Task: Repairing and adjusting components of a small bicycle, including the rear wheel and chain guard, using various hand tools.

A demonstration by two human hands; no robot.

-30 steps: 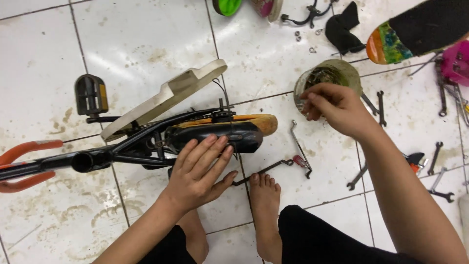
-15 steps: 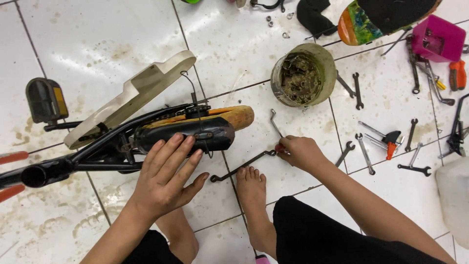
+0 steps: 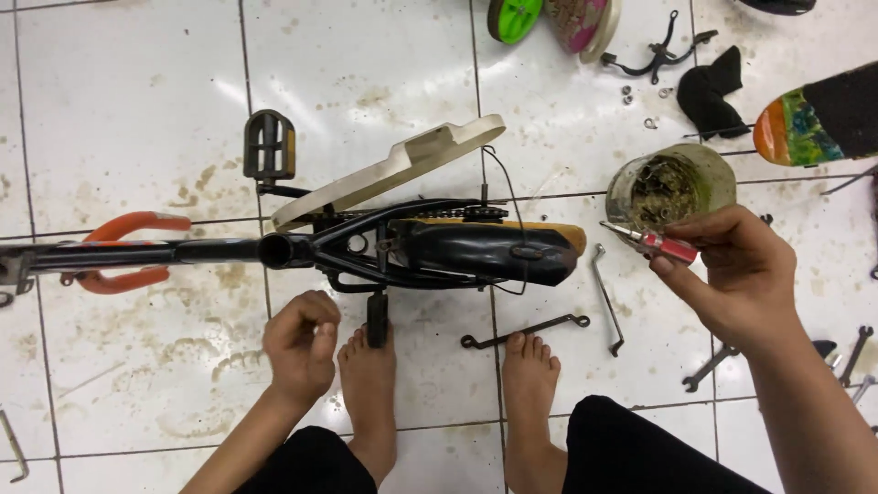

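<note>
A white tiled floor [image 3: 137,82], streaked with brown grime, carries everything here, and the person sits on it with both bare feet planted just short of a small bicycle frame [image 3: 366,247] lying on its side. Nearest, the left hand [image 3: 300,348] hovers just in front of the frame with its fingers curled loosely inward around nothing, close beside the black pedal [image 3: 377,320] that pokes down toward the left foot [image 3: 366,366]. The right hand [image 3: 732,274] is raised to the right, its grip pinching a red-handled screwdriver [image 3: 654,241] with the metal tip aimed left toward the frame, apparently so the tool is ready to bring in. On the floor between the right foot [image 3: 530,366] and the frame lies a flat black bracket [image 3: 526,329], and a slim wrench [image 3: 605,297] lies just right of it, both within easy reach. Beyond the frame a cream chain guard [image 3: 393,169] leans over the chain, partly covering it, and a second pedal [image 3: 269,146] sticks up. Farther right stands a round tub of loose hardware [image 3: 668,187], with more wrenches [image 3: 709,366] scattered at the right edge.
</note>
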